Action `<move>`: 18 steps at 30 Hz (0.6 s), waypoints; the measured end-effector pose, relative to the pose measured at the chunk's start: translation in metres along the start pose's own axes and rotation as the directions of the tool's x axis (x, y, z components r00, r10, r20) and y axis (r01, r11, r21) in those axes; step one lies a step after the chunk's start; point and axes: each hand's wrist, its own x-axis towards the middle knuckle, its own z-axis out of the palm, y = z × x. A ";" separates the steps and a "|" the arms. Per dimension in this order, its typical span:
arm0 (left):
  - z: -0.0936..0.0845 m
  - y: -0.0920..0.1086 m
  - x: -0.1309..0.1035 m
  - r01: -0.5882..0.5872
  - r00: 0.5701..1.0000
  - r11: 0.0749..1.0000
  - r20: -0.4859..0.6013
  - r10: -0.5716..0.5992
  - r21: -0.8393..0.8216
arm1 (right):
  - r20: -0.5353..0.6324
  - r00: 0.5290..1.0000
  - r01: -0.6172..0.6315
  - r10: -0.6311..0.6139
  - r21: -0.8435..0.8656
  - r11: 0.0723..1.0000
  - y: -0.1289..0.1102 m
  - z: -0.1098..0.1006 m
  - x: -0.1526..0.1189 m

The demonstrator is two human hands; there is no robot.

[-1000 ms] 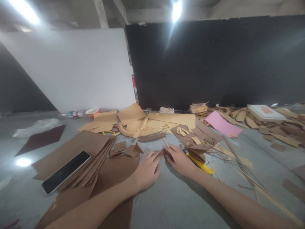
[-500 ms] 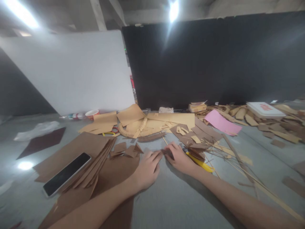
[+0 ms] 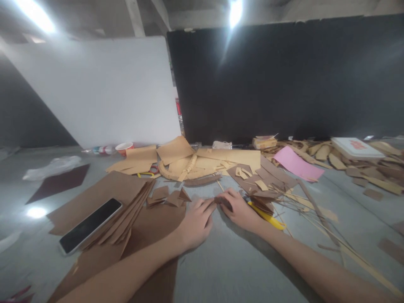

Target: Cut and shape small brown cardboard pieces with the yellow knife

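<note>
My left hand point(image 3: 196, 223) and my right hand point(image 3: 236, 208) meet at their fingertips over the middle of the grey table. Between them is a small dark brown piece of paper point(image 3: 224, 203), mostly covered by the fingers of my right hand, which are curled round it. The left fingertips are pressed together at its left end. Just left of my left hand lie small folded brown paper pieces point(image 3: 175, 198). A yellow-handled tool point(image 3: 268, 216) rests beside my right wrist, partly under brown scraps point(image 3: 262, 203).
A phone point(image 3: 90, 225) lies on stacked brown sheets point(image 3: 109, 191) at left. Behind my hands are tan sheets point(image 3: 229, 156) and a curved braided strip point(image 3: 189, 166). To the right lie a pink sheet point(image 3: 298, 164), thin strips point(image 3: 322, 223) and a white box point(image 3: 358, 148). A paper cup point(image 3: 124, 148) stands at back left.
The view has shifted slightly, so the surroundings sit a little further right. Both hands stay together on the brown piece, with barely any finger movement.
</note>
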 end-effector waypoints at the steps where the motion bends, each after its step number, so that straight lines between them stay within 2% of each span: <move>1: 0.000 0.000 0.000 0.001 1.000 1.000 0.000 -0.001 -0.002 | 0.004 1.000 0.006 -0.006 0.005 1.000 0.000 0.000 0.000; 7: 0.002 -0.003 0.000 -0.009 1.000 1.000 -0.013 0.009 -0.006 | -0.050 0.997 -0.056 0.054 -0.038 0.998 0.002 0.003 -0.001; 13: 0.002 -0.003 0.000 -0.017 1.000 1.000 -0.022 0.016 -0.005 | -0.014 1.000 0.012 -0.013 -0.075 0.997 0.002 0.003 0.000; 18: 0.002 -0.004 -0.001 -0.013 1.000 1.000 -0.016 0.013 -0.008 | -0.029 0.999 0.016 -0.019 -0.089 0.996 0.000 0.001 -0.001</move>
